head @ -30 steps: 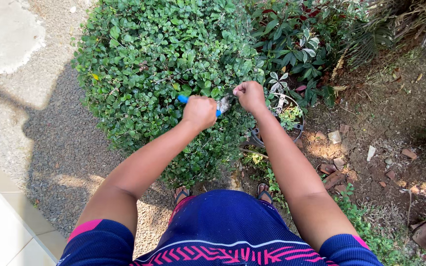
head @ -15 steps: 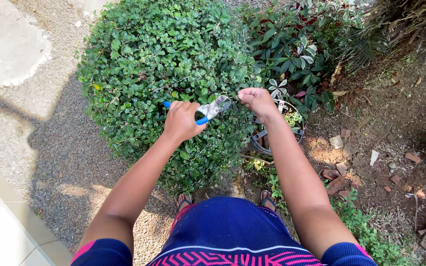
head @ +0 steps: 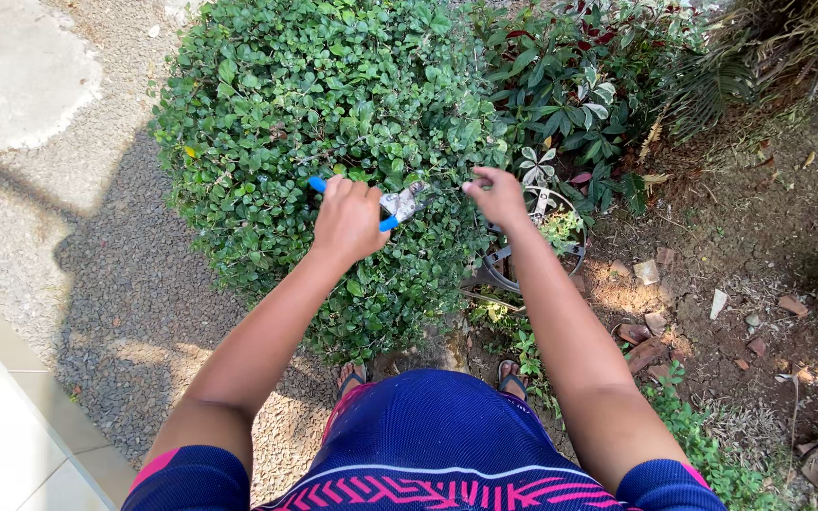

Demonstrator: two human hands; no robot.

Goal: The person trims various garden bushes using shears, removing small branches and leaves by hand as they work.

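A round, dense green bush [head: 324, 123] fills the middle of the view. My left hand [head: 347, 220] is closed around blue-handled pruning shears [head: 395, 206], whose metal blades point right over the bush's near side. My right hand [head: 496, 194] hovers at the bush's right edge, fingers pinched on or near a thin twig; I cannot tell whether it grips anything.
A dark metal ring stand [head: 532, 251] with small plants sits right of the bush. Broad-leaved shrubs [head: 579, 85] grow behind it. Bare soil with stones and brick pieces [head: 712, 303] lies to the right, gravel [head: 97, 274] to the left, pale tiles [head: 2, 416] at lower left.
My left hand with the shears has shifted left, away from my right hand. My right hand has let go of the shears and now reaches at the bush's edge.
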